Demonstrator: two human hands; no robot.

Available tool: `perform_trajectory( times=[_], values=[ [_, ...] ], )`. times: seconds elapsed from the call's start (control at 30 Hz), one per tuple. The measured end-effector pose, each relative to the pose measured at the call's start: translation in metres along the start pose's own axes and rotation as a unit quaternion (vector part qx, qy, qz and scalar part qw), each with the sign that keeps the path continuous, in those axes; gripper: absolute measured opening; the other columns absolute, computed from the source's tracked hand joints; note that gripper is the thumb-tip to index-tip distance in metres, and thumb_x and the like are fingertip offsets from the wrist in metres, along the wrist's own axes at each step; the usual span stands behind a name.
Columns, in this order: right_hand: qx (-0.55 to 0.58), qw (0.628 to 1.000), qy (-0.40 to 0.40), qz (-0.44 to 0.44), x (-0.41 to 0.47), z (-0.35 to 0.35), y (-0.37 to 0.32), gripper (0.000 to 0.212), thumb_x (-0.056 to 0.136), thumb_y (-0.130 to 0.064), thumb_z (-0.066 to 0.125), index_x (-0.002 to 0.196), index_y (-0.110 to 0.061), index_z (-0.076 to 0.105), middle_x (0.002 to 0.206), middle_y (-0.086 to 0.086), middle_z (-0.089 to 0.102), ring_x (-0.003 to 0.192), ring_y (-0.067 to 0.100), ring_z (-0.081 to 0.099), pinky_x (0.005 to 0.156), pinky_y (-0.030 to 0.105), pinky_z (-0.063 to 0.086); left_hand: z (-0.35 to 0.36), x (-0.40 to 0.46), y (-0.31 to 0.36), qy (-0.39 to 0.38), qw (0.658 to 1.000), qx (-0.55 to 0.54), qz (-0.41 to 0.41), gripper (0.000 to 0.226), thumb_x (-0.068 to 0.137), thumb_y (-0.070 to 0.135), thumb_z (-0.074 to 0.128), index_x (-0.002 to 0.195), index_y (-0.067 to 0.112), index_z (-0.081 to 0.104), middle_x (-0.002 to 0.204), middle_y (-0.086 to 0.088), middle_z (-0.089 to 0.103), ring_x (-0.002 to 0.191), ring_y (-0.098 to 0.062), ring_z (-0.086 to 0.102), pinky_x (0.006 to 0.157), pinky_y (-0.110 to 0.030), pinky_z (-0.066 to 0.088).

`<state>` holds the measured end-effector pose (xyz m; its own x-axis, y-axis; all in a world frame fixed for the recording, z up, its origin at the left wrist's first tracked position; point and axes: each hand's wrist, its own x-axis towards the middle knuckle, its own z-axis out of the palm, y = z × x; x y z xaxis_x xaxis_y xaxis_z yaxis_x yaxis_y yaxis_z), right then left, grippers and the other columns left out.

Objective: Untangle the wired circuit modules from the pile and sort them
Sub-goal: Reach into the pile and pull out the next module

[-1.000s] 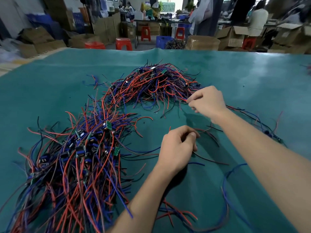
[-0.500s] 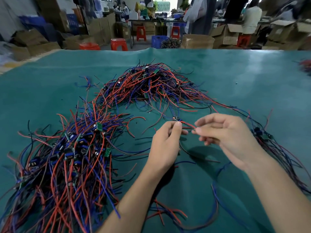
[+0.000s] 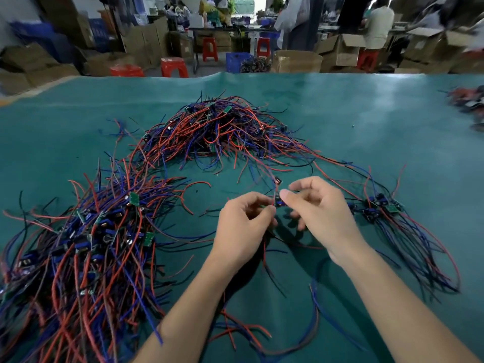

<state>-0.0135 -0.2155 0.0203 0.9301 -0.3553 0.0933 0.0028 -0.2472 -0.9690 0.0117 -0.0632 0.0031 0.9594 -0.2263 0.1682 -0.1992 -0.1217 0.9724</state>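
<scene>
A tangled pile [image 3: 222,134] of small circuit modules with red, blue and black wires lies at the table's middle back. A larger heap [image 3: 78,247] of the same modules spreads over the left. A smaller bunch [image 3: 387,213] lies to the right. My left hand [image 3: 243,226] and my right hand [image 3: 322,213] meet at the centre, both pinching one small wired module [image 3: 278,203] between fingertips. Its wires run up toward the back pile and hang down under my hands.
A teal mat [image 3: 366,127] covers the table. More wired modules [image 3: 468,100] sit at the far right edge. Loose wires [image 3: 275,336] lie near the front between my forearms. Beyond the table are cardboard boxes, red stools [image 3: 174,66] and people.
My right hand pulled a wire from the back pile toward me and met my left hand. Both now pinch the same module at the centre; the hands have come closer together.
</scene>
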Motion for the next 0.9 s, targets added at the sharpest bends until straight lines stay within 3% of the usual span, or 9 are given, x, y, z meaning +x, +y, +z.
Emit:
perform_trajectory(
  times=[0.13,0.2,0.3,0.4,0.5,0.6,0.73,0.9],
  values=[
    [0.042,0.998,-0.037,0.011,0.002,0.003,0.003,0.004,0.088,-0.014,0.077,0.087,-0.017,0.074,0.071,-0.001,0.074,0.057,0.009,0.063,0.049,0.025,0.049,0.001,-0.001,0.000,-0.021,0.999,0.017,0.019,0.015,0.090,0.008,0.066,0.085,0.020,0.073,0.067,-0.002,0.073,0.055,-0.004,0.058,0.058,-0.019,0.044],
    [0.086,0.995,-0.021,0.035,0.004,0.002,0.003,0.011,0.091,-0.005,0.072,0.087,-0.014,0.075,0.072,0.000,0.074,0.060,0.010,0.062,0.050,0.023,0.048,0.002,-0.001,0.001,-0.004,1.000,0.005,0.012,0.011,0.092,0.012,0.065,0.093,0.020,0.073,0.075,0.001,0.076,0.064,-0.003,0.066,0.063,-0.019,0.045],
    [0.187,0.978,0.011,0.090,0.008,-0.005,-0.002,0.011,0.095,-0.002,0.064,0.097,-0.007,0.074,0.079,0.008,0.076,0.059,0.013,0.060,0.049,0.021,0.046,0.002,0.001,0.001,0.025,1.000,-0.009,-0.009,0.028,0.087,0.029,0.064,0.115,0.025,0.063,0.097,0.005,0.076,0.091,-0.009,0.070,0.081,-0.033,0.054],
    [0.262,0.958,0.003,0.115,0.010,-0.013,-0.006,0.013,0.098,-0.003,0.058,0.101,-0.005,0.070,0.093,0.012,0.079,0.060,0.013,0.061,0.052,0.020,0.045,0.002,0.000,0.002,0.041,0.999,-0.014,-0.016,0.037,0.081,0.038,0.060,0.118,0.035,0.057,0.112,0.010,0.067,0.092,-0.013,0.065,0.086,-0.045,0.055],
    [0.269,0.956,-0.041,0.107,0.009,-0.016,-0.011,0.014,0.099,-0.005,0.056,0.102,-0.010,0.069,0.105,0.011,0.079,0.073,0.011,0.066,0.058,0.022,0.043,0.002,0.000,0.004,0.030,0.999,-0.009,0.004,0.016,0.086,0.033,0.062,0.096,0.025,0.071,0.093,0.002,0.070,0.079,-0.013,0.063,0.078,-0.040,0.052],
    [0.280,0.952,-0.088,0.091,0.003,-0.011,-0.014,0.014,0.101,-0.007,0.054,0.102,-0.013,0.067,0.110,0.008,0.078,0.078,0.008,0.072,0.056,0.019,0.046,0.003,-0.002,0.006,-0.031,0.999,-0.039,0.011,0.024,0.089,0.036,0.062,0.087,0.015,0.075,0.072,-0.001,0.070,0.063,-0.009,0.060,0.068,-0.025,0.051],
    [0.245,0.963,-0.092,0.069,-0.006,0.008,-0.011,0.009,0.099,-0.008,0.061,0.096,-0.016,0.065,0.109,0.005,0.079,0.088,0.016,0.070,0.070,0.028,0.047,0.001,-0.002,0.005,-0.070,0.995,-0.059,0.029,0.016,0.095,0.021,0.067,0.089,0.007,0.074,0.073,0.001,0.072,0.065,-0.006,0.061,0.064,-0.020,0.050],
    [0.148,0.989,-0.018,-0.023,-0.006,0.011,-0.006,0.010,0.090,-0.006,0.075,0.087,-0.016,0.077,0.090,0.005,0.080,0.088,0.013,0.076,0.073,0.019,0.056,0.000,-0.002,0.003,-0.071,0.994,-0.077,0.005,0.010,0.091,0.003,0.065,0.094,0.005,0.074,0.071,-0.002,0.072,0.063,-0.008,0.058,0.061,-0.018,0.047]
  ],
)
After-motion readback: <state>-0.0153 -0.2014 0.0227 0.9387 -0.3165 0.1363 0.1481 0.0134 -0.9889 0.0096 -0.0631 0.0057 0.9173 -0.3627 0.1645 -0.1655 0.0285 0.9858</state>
